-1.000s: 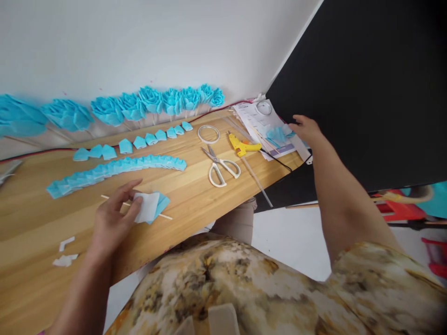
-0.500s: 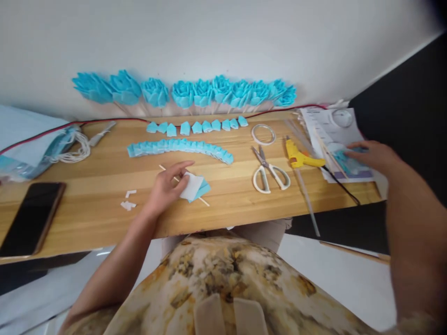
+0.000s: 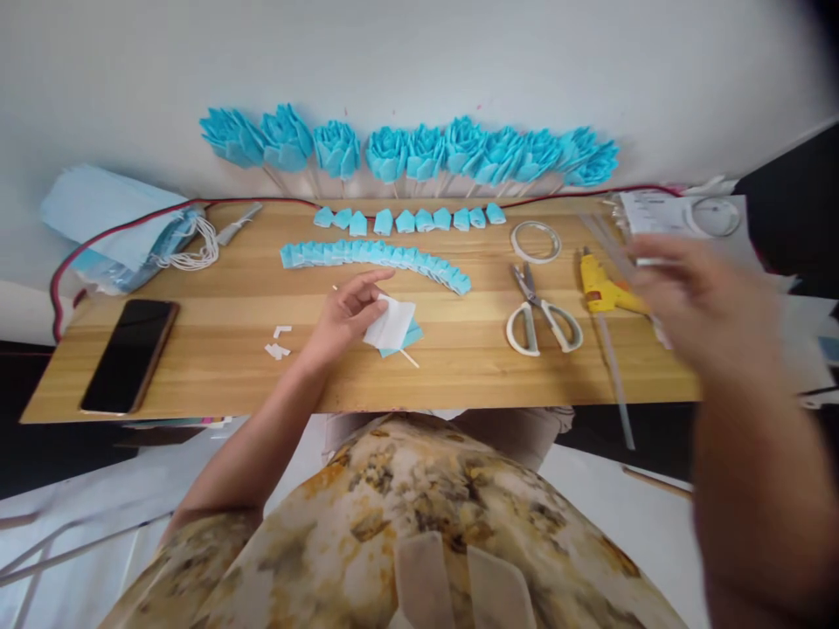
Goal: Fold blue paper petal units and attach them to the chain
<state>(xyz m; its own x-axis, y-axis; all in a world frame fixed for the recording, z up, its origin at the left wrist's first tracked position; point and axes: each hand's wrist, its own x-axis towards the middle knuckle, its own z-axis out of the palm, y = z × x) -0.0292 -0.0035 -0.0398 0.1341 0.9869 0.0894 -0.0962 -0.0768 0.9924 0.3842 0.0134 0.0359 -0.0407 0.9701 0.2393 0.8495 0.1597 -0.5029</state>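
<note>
My left hand [image 3: 350, 316] is closed, thumb and fingers pinching a white square piece [image 3: 391, 321]. A light blue piece [image 3: 412, 336] lies under the white one, and a thin white stick [image 3: 409, 357] pokes out beneath both. My right hand [image 3: 698, 293] is smeared by motion above the table's right side. Its fingers look closed, with a small pale thing [image 3: 655, 261] at the fingertips that is too blurred to name. Just left of that hand lies a yellow glue gun [image 3: 598, 284], a clear glue stick [image 3: 616, 376] reaching past the table edge.
White-handled scissors [image 3: 541, 314] and a tape roll [image 3: 536, 242] lie right of centre. Folded blue petals [image 3: 377, 253] form rows before several blue flowers [image 3: 337, 148] against the wall. White scraps [image 3: 278, 349], a phone [image 3: 129, 356] and a bag of blue sheets [image 3: 121, 227] are at left.
My right hand has lifted from the papers and blue bag at the far right and moved left, toward the glue gun. My left hand keeps its hold. The view has shifted.
</note>
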